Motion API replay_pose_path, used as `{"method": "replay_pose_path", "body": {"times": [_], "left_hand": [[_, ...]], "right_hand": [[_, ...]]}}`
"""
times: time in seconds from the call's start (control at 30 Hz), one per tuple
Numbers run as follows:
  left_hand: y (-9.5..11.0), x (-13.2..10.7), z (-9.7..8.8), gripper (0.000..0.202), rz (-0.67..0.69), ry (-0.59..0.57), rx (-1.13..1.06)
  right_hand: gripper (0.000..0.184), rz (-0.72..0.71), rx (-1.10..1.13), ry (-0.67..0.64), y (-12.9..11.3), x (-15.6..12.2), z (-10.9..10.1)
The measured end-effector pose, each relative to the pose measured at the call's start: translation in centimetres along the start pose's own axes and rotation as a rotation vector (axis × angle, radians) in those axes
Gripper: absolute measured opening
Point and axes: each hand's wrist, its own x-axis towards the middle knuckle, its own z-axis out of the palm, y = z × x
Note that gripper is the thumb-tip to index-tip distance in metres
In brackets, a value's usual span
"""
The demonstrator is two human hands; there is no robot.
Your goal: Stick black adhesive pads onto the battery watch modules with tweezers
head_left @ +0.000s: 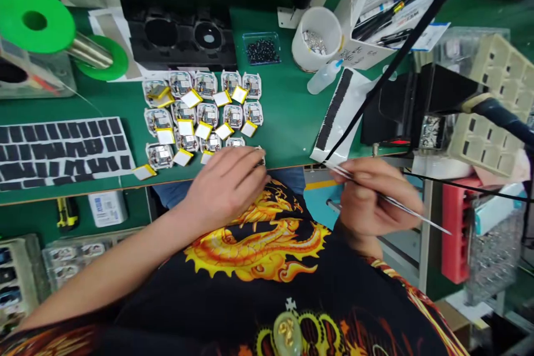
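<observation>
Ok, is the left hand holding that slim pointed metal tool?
No, the right hand holds the slim pointed metal tool, while the left hand lies at the edge of the green workbench.

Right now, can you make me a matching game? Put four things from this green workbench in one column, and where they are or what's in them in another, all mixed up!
Things:
1. Slender pointed metal tool
2. Round white plastic cup
3. Small clear rectangular box
4. Bright green spool

Matches:
A. At the top left of the view
B. Filled with little black pieces
C. Held in the person's right hand
D. Holding shiny silver bits

Right pairs: 1-C, 2-D, 3-B, 4-A.
</observation>
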Motion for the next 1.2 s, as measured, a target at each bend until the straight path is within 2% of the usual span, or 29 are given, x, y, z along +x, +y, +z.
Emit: {"method": "replay_pose_path", "body": {"times": [0.07,0.17,0.3,0.4,0.63,0.93,1.2], "left_hand": [[-0.6,-1.7,-0.8,0.029,-0.127,0.046,0.075],[-1.2,-3.4,-1.3,0.033,-0.266,0.064,0.168],[-1.6,-4.6,-1.3,0.024,-0.3,0.052,0.177],[-1.6,-5.2,-1.3,0.019,-0.304,0.066,0.149],[-1.8,-6.6,-0.7,0.024,-0.313,0.11,0.102],[-2.2,-6.4,-0.6,0.018,-0.261,0.104,0.147],[-2.3,-6.5,-0.6,0.024,-0.266,0.039,0.08]], "right_hand": [[0.014,-0.061,0.083,-0.097,0.1,0.0,2.3],[0.024,-0.086,0.169,-0.221,0.4,0.9,7.1],[0.021,-0.13,0.234,-0.31,0.2,2.4,12.8],[0.017,-0.157,0.205,-0.369,0.2,2.9,15.0],[0.019,-0.218,0.128,-0.393,0.9,2.7,16.1],[0.019,-0.291,0.066,-0.408,1.1,2.6,16.6],[0.023,-0.354,0.017,-0.455,1.4,2.6,16.7]]}}
